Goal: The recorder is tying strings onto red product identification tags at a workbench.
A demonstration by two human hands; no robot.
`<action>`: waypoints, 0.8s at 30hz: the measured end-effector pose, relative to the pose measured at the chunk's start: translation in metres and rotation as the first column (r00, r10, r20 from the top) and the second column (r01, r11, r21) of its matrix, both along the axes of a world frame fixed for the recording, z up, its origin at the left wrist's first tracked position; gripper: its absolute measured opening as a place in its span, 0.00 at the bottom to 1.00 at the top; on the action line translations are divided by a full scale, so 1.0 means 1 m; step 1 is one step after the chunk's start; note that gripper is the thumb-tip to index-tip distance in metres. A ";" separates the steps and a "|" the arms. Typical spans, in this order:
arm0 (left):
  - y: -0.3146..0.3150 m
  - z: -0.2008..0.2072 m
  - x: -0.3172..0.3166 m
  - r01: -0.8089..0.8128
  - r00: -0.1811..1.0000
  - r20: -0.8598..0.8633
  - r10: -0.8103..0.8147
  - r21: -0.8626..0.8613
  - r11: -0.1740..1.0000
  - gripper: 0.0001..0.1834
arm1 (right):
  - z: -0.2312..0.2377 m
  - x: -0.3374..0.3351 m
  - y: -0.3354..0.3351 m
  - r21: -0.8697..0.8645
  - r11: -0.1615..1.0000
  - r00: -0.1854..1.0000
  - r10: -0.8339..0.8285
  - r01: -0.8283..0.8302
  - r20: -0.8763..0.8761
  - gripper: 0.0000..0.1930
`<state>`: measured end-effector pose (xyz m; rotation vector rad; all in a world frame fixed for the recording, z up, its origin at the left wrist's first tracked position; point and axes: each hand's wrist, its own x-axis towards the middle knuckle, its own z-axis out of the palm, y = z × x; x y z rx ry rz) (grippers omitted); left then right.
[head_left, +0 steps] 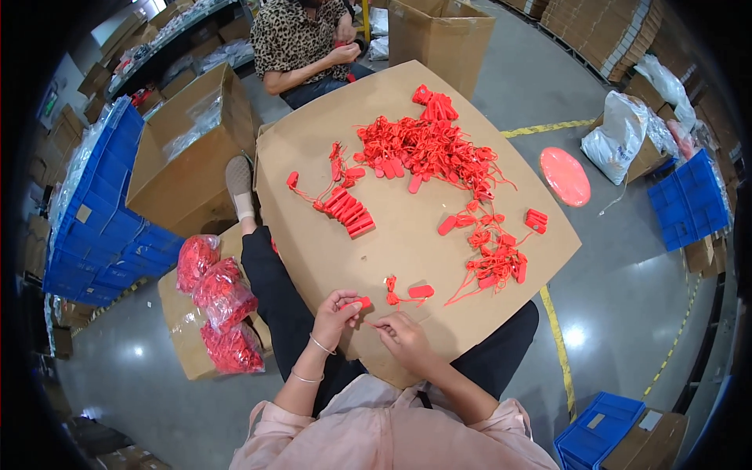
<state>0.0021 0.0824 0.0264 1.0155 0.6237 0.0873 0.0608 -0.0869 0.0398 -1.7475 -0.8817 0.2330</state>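
My left hand [335,313] is closed on a small flat red plastic piece [363,302] near the front edge of a cardboard work surface [329,266]. Just right of it, my right hand [401,335] pinches what looks like a thin red cord [370,323]; the fingertips are too small to make out fully. Beyond my hands lies one loose red tag [421,291] beside a bundled red cord [392,291]. A row of red pieces [347,211] lies packed side by side farther left. A large tangled heap of red corded pieces [423,145] covers the far part.
A smaller red cluster [497,262] lies at the right of the surface. Across from me sits a person [305,47] handling something red. Bags of red pieces [223,294], blue crates [110,219] and an open carton [192,153] stand left. A round red stool [565,177] is right.
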 end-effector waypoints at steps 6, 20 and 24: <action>-0.017 0.002 -0.008 0.213 0.976 -0.026 -0.214 0.288 0.934 0.14 | 0.001 0.004 -0.019 -0.001 0.992 0.975 -0.123 0.125 -0.183 0.05; -0.028 0.009 -0.013 0.313 0.944 0.054 -0.324 0.152 0.937 0.16 | 0.004 0.013 -0.019 -0.085 0.993 0.984 -0.064 0.079 0.167 0.05; -0.029 0.007 -0.013 0.333 0.937 0.067 -0.342 0.120 0.935 0.17 | 0.003 0.012 -0.019 -0.098 0.991 0.981 -0.068 0.087 0.180 0.05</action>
